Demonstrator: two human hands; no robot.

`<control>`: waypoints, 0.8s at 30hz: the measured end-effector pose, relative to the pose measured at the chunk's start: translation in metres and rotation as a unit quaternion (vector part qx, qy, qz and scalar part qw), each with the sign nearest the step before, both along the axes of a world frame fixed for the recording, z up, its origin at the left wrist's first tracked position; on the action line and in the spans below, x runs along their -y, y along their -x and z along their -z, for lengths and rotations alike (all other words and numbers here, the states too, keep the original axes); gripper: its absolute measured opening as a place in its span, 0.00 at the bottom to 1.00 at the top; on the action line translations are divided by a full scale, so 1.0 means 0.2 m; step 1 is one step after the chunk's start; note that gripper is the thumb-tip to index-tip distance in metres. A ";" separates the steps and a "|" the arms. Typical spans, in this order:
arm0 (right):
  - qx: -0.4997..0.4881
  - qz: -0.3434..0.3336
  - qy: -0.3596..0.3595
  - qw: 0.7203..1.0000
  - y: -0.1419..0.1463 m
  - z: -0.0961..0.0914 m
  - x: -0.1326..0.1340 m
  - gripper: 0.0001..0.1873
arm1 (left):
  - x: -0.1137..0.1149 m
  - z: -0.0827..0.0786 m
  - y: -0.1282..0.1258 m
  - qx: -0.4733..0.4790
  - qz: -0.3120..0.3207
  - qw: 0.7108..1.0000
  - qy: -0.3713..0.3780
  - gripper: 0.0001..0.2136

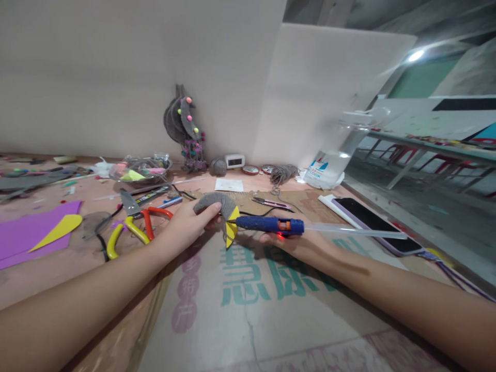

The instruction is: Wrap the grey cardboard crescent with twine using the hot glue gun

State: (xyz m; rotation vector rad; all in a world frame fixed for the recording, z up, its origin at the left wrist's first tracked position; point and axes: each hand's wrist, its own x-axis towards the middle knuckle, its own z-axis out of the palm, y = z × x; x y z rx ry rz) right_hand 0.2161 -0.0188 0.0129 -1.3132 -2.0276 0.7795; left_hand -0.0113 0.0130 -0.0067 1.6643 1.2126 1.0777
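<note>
My left hand (194, 220) grips a curved crescent wound in grey yarn (217, 200), thumb on its front face. The lower tip of the crescent is bare and yellow (231, 232). My right hand (284, 238) is closed around a blue hot glue gun (263, 224), its nozzle pointing left and at the yellow tip; whether it touches cannot be told. A red light glows under the gun, and a long clear glue stick (352, 230) sticks out of its back. A cardboard sheet (217, 330) lies beneath both hands.
Scissors with orange and yellow handles (134, 232), purple sheets (31, 227) and a yellow cutout (62, 230) lie left. Behind are a bowl of bits (141, 170), thread snips (271, 203), yarn (283, 174) and a hanging crescent ornament (180, 121). A phone (377, 222) and water jug (327, 160) stand right.
</note>
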 end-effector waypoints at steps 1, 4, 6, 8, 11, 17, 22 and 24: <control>0.007 0.004 -0.003 1.000 0.00 0.00 0.00 0.12 | 0.00 0.00 0.00 0.000 0.002 1.000 -0.001 0.14; 0.031 0.025 -0.008 0.999 0.00 -0.01 0.00 0.13 | 0.00 0.00 0.00 -0.001 0.001 1.000 0.004 0.14; 0.039 0.041 -0.002 0.998 0.01 -0.01 0.00 0.15 | 0.01 -0.01 0.00 -0.001 -0.003 1.000 0.008 0.14; 0.037 0.039 -0.002 0.999 0.01 -0.01 -0.01 0.13 | 0.01 -0.01 0.00 -0.003 -0.005 1.000 0.011 0.14; 0.034 0.031 -0.018 0.999 0.00 0.00 -0.02 0.10 | 0.00 0.00 0.00 -0.010 -0.005 1.000 0.009 0.14; 0.014 0.018 -0.036 0.999 -0.02 0.03 -0.04 0.16 | 0.00 -0.01 0.00 -0.007 -0.003 1.000 0.005 0.14; -0.015 0.012 -0.043 0.999 -0.03 0.05 -0.06 0.19 | 0.02 -0.03 -0.01 0.016 -0.002 1.000 0.023 0.13; -0.004 0.035 -0.033 0.999 -0.03 0.05 -0.06 0.18 | 0.02 -0.03 -0.01 0.012 -0.001 1.000 0.020 0.13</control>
